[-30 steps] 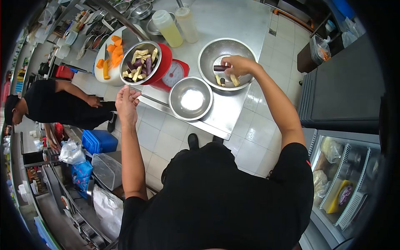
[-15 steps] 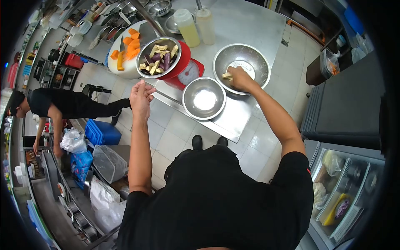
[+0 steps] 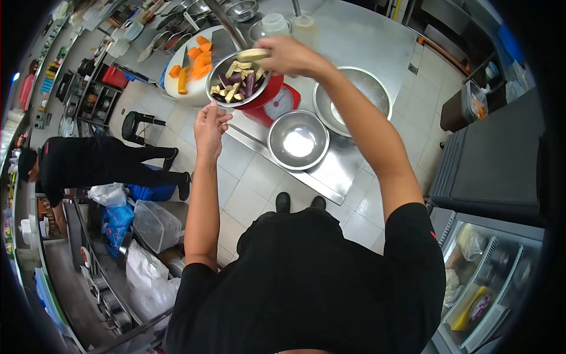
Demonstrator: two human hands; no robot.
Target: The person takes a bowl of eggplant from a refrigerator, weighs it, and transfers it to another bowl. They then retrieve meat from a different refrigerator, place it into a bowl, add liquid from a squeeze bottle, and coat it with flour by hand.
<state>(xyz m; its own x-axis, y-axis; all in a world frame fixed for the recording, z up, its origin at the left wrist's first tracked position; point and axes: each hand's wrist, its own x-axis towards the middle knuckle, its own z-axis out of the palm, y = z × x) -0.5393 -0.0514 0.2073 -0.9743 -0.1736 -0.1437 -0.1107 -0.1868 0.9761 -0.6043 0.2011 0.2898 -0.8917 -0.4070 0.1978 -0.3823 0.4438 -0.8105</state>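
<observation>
My right hand point(image 3: 289, 56) is closed on a pale cut piece of eggplant point(image 3: 252, 55), held over the far right side of a steel bowl point(image 3: 219, 67). Cut eggplant pieces point(image 3: 239, 85) with purple skin fill much of that bowl, which sits on a red kitchen scale point(image 3: 277, 105). By the bowl's near rim is my left hand point(image 3: 210, 130), fingers apart and holding nothing. A steel colander point(image 3: 377, 97) stands to the right, partly covered by my right forearm. Nearer to me is a shiny steel bowl point(image 3: 298, 141).
Orange vegetable chunks point(image 3: 201, 58) and a yellow-handled knife point(image 3: 182, 81) lie on a round white cutting board point(image 3: 177, 97). Squeeze bottles point(image 3: 275, 25) stand behind my right hand. At left, a person in black point(image 3: 100, 162) bends over a counter. An open chiller point(image 3: 489, 283) is at right.
My right hand has moved from inside the colander leftward to the bowl on the scale, carrying the eggplant piece. My left hand is closer to that bowl. The other person has shifted and bent lower.
</observation>
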